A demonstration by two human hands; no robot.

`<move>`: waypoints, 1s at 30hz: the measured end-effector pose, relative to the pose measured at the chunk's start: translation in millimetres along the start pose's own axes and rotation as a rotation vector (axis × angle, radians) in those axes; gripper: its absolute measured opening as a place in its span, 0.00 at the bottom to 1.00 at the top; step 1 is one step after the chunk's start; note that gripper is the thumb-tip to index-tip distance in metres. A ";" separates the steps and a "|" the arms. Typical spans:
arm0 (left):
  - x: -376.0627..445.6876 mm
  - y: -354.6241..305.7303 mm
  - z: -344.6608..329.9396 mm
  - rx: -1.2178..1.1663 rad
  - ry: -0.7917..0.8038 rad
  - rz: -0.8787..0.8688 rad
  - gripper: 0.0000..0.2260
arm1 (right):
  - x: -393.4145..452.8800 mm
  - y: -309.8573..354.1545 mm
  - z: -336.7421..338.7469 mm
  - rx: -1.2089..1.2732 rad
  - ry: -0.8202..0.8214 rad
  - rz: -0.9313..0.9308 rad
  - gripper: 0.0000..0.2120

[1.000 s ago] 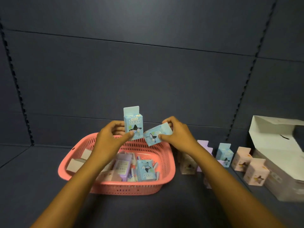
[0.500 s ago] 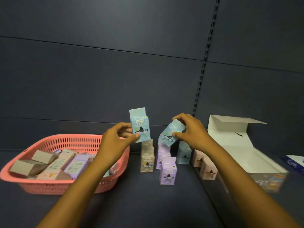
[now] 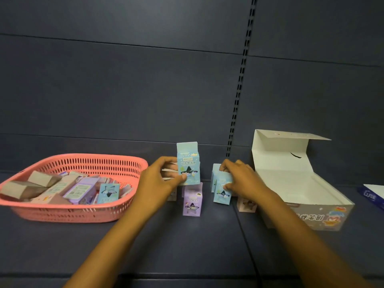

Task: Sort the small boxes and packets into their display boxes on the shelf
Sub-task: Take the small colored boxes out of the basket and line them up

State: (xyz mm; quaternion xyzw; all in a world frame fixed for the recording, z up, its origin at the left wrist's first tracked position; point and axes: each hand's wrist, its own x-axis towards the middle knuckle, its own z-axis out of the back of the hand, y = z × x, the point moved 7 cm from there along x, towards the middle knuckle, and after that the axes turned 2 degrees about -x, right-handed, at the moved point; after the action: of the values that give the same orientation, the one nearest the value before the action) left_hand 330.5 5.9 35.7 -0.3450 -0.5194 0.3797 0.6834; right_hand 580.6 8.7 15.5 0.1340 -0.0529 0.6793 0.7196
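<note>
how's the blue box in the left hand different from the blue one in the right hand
The left hand holds its blue box upright, up above the purple box; the right hand has its blue box low at shelf level, tilted slightly. Both are pale blue with a dark witch-hat figure.

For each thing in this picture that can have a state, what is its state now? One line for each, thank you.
Left hand: grips a blue box, held up.
Blue box in left hand: upright, above the purple box.
Right hand: grips a second blue box.
Second blue box: upright, low at the shelf.
Purple box: standing on the shelf.
Display box: lid open, looks empty.
Pink basket: holds mixed small boxes.
</note>
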 end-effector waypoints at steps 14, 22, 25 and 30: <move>-25.8 -3.3 -56.7 0.071 0.052 -0.025 0.16 | -11.8 -9.6 20.4 0.007 -0.223 0.085 0.31; -40.4 44.3 -122.9 0.212 0.167 0.047 0.17 | -38.0 -27.1 48.0 -0.004 -0.346 -0.002 0.38; -44.7 60.2 -139.0 0.257 0.177 0.069 0.18 | -43.3 -29.9 52.1 -0.039 -0.356 -0.008 0.39; -47.2 76.9 -152.6 0.301 0.170 0.106 0.18 | -47.5 -32.5 55.3 -0.053 -0.365 -0.037 0.39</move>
State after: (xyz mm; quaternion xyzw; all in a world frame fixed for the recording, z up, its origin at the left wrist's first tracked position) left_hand 458.3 -10.8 -85.9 -0.2966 -0.3781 0.4580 0.7479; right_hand 615.3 -53.0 52.3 0.2370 -0.1981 0.6285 0.7138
